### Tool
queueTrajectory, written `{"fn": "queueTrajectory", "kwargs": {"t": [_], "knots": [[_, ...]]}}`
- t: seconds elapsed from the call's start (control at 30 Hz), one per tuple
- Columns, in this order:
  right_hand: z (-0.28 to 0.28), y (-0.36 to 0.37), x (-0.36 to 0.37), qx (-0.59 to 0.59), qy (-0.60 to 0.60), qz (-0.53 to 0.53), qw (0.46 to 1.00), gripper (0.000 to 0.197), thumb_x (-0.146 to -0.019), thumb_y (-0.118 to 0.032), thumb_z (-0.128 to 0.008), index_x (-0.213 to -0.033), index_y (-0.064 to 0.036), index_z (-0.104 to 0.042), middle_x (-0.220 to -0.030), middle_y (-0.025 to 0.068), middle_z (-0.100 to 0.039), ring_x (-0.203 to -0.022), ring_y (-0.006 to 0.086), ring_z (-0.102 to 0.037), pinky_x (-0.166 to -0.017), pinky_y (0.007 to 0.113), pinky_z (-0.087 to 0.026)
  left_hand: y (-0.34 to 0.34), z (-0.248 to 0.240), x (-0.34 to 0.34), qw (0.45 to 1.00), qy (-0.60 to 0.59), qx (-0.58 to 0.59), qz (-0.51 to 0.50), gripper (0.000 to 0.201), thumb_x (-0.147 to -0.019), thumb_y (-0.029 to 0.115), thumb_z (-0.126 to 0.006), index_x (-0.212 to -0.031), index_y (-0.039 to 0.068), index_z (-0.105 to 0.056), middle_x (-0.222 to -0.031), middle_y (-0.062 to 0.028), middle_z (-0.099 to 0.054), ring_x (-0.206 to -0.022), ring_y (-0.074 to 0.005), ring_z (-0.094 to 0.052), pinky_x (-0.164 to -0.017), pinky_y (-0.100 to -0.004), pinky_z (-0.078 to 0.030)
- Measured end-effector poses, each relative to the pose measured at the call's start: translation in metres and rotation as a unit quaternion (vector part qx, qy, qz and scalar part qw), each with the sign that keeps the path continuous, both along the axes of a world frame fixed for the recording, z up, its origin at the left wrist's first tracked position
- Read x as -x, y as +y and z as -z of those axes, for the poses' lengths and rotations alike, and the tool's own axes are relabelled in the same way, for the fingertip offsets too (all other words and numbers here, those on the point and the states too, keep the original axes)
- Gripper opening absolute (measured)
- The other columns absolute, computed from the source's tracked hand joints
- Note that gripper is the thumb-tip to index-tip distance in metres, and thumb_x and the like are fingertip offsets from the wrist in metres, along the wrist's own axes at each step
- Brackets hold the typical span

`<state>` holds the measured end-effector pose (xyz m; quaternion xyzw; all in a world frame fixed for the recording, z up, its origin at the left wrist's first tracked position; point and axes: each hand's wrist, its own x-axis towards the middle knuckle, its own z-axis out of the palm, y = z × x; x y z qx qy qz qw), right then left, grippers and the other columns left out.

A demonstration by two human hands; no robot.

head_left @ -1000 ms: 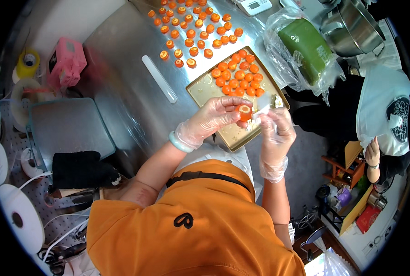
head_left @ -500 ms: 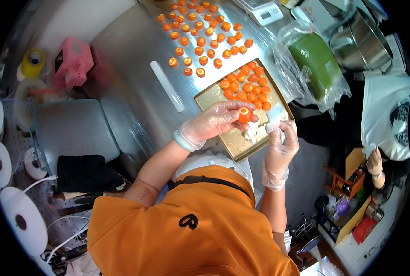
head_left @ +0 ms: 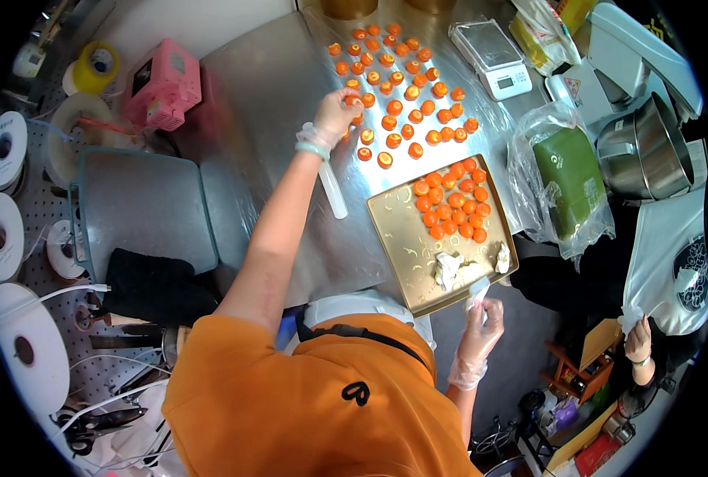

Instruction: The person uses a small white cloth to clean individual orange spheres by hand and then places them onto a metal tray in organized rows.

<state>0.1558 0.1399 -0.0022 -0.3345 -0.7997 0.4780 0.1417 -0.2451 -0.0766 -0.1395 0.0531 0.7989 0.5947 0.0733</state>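
My left hand [head_left: 336,115], in a clear glove, reaches to the far left of a spread of small orange pieces. Its fingertips close round one orange piece [head_left: 354,101] with a pale end, at the tabletop; whether it rests there I cannot tell. Closer to me, more round, shiny orange pieces [head_left: 457,205] sit crowded in the far part of a gold tray [head_left: 409,274]. Crumpled white tissue [head_left: 448,270] and pale scraps lie in its near part. Just beyond the tray's near right corner, my gloved right hand [head_left: 481,326] pinches a folded white tissue [head_left: 477,290].
A white plastic strip [head_left: 331,187] lies below my left forearm's wrist. A digital scale [head_left: 497,63], a green packet in clear plastic [head_left: 564,171] and steel bowls [head_left: 648,151] stand on the right. A pink device [head_left: 161,86] stands at left. Another person's hand [head_left: 638,342] shows at far right.
My left hand has moved from over the tray to the far left pieces, carrying an orange piece. My right hand has drawn back toward me with the tissue. The whole view has shifted.
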Motion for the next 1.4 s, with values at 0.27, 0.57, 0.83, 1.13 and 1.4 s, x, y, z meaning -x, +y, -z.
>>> {"fn": "queueTrajectory", "kwargs": {"t": [0.27, 0.57, 0.83, 1.13, 1.4], "knots": [[0.010, -0.008, -0.025, 0.052, 0.023, 0.066, 0.996, 0.008, -0.087, 0.001, -0.059, -0.080, 0.0032, -0.056, -0.080, 0.0042, -0.050, -0.073, 0.0122, -0.047, -0.064, 0.024, -0.041, -0.019, 0.043, 0.050, 0.993, -0.048, 0.080, -0.070, 0.029, -0.074, 0.015, -0.073, -0.098, 0.001, -0.064, -0.087, -0.0136, -0.069, -0.083, -0.0239, -0.067, -0.078, -0.0340, -0.052], [0.000, -0.005, -0.022, -0.010, -0.010, 0.060, 0.998, 0.006, -0.086, 0.001, -0.059, -0.081, 0.0036, -0.056, -0.076, 0.0067, -0.051, -0.072, 0.0149, -0.048, -0.067, 0.026, -0.041, -0.008, -0.030, 0.009, 0.941, 0.209, 0.262, -0.052, 0.038, -0.084, 0.020, -0.065, -0.116, 0.001, -0.059, -0.109, -0.0219, -0.057, -0.107, -0.0367, -0.054, -0.093, -0.0409, -0.045], [0.004, -0.013, -0.022, 0.029, 0.043, 0.052, 0.997, 0.006, -0.086, 0.000, -0.062, -0.083, 0.0029, -0.058, -0.079, 0.0051, -0.053, -0.071, 0.0124, -0.050, -0.065, 0.024, -0.043, 0.116, -0.042, -0.173, 0.869, 0.276, 0.122, 0.391, 0.030, -0.078, 0.012, -0.067, -0.106, 0.003, -0.062, -0.106, -0.0107, -0.061, -0.101, -0.0281, -0.057, -0.090, -0.0396, -0.045], [0.009, -0.005, -0.052, 0.013, 0.037, 0.113, 0.993, 0.006, -0.086, -0.001, -0.062, -0.083, 0.0022, -0.058, -0.078, 0.0045, -0.054, -0.071, 0.0132, -0.051, -0.066, 0.025, -0.043, 0.226, -0.010, -0.223, 0.685, 0.428, 0.314, 0.499, 0.022, -0.074, 0.011, -0.060, -0.096, 0.009, -0.065, -0.099, -0.0050, -0.062, -0.101, -0.0214, -0.053, -0.092, -0.0367, -0.038], [0.006, -0.005, -0.064, 0.017, 0.051, 0.133, 0.990, 0.005, -0.086, 0.000, -0.062, -0.083, 0.0020, -0.058, -0.079, 0.0051, -0.054, -0.071, 0.0127, -0.052, -0.066, 0.024, -0.043, 0.238, -0.011, -0.207, 0.695, 0.372, 0.299, 0.537, 0.022, -0.073, 0.011, -0.064, -0.095, 0.005, -0.066, -0.096, -0.0092, -0.065, -0.103, -0.0243, -0.056, -0.093, -0.0380, -0.038]]}}
